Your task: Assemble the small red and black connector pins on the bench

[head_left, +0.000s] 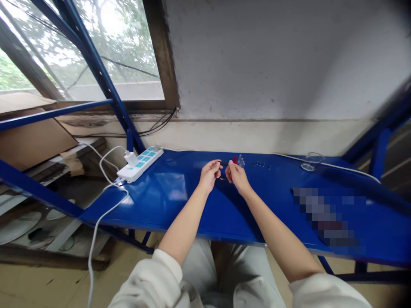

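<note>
Both hands meet above the far middle of the blue table. Pinched between the fingertips of my left hand is one end of a small dark thin piece, too small to name. My right hand closes its fingers at the other end of it. Just behind the right hand lie a small red item and several clear plastic pieces. Several tiny dark parts sit on the table to the right of these.
At the left edge lies a white power strip with a plug and a white cable hanging off the table. A clear round cup stands at the back right. A blurred-out patch covers something at right. Blue frame posts flank the table.
</note>
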Motion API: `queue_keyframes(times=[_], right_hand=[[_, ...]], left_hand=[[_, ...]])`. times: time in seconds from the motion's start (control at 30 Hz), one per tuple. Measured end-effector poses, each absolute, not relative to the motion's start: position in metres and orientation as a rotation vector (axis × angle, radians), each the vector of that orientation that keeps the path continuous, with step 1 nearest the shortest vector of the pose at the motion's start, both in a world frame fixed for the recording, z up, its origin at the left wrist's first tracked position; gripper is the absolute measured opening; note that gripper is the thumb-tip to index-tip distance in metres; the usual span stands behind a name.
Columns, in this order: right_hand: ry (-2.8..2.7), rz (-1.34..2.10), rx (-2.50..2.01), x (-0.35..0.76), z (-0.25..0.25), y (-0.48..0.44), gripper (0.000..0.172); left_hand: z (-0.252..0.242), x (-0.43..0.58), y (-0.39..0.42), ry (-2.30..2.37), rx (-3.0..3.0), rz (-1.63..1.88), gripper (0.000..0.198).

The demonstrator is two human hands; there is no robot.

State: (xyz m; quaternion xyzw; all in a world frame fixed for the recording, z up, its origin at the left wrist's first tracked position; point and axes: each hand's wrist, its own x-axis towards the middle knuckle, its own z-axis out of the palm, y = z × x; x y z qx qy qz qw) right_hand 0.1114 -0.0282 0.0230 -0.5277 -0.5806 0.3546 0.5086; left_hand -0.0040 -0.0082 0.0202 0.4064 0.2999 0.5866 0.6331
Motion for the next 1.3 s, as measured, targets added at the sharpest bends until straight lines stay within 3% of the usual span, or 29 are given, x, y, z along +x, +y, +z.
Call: queue_keyframes(times=[1.3], right_hand=[[-1.697,0.42,-1.196,0.1155,0.021,-0.0334,0.029]], left_hand=[[0.021,-0.0006,-0.0119,0.955,1.026,1.663,0.038]])
